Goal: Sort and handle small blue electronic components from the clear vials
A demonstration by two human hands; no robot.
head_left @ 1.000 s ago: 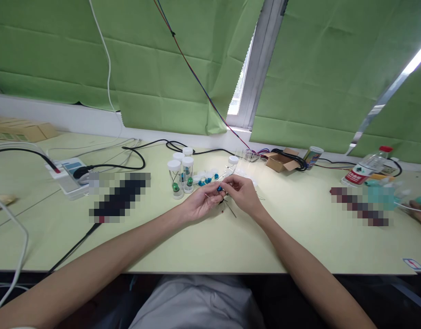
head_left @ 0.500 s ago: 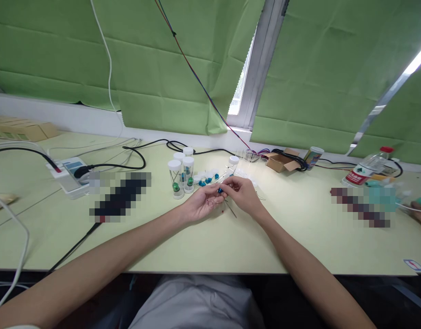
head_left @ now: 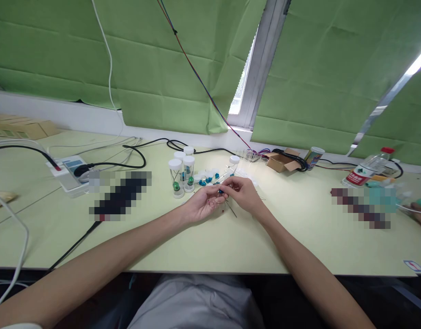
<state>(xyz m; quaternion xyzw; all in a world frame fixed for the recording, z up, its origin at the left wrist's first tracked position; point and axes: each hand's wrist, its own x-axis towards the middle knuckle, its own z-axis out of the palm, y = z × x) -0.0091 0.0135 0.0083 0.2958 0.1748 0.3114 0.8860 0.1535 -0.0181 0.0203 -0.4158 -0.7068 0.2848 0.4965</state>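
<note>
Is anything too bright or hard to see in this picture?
Head view: white glare at the window gap; head view: coarse pixel blocks mask a dark shape and a reddish one; head view: the small blue piece between the left hand and right hand is too small to make out clearly.

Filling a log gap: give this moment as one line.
left hand: holding blue piece; right hand: fingers at it; nearby: capped tubes

The single view looks from the person's head, facing forward and down across the pale surface point(head_left: 258, 246) to the green blinds point(head_left: 169, 68) behind it. Wide and fairly close, it takes in the lap point(head_left: 196, 304) at the bottom edge and the hands point(head_left: 243, 194) near its centre.
</note>
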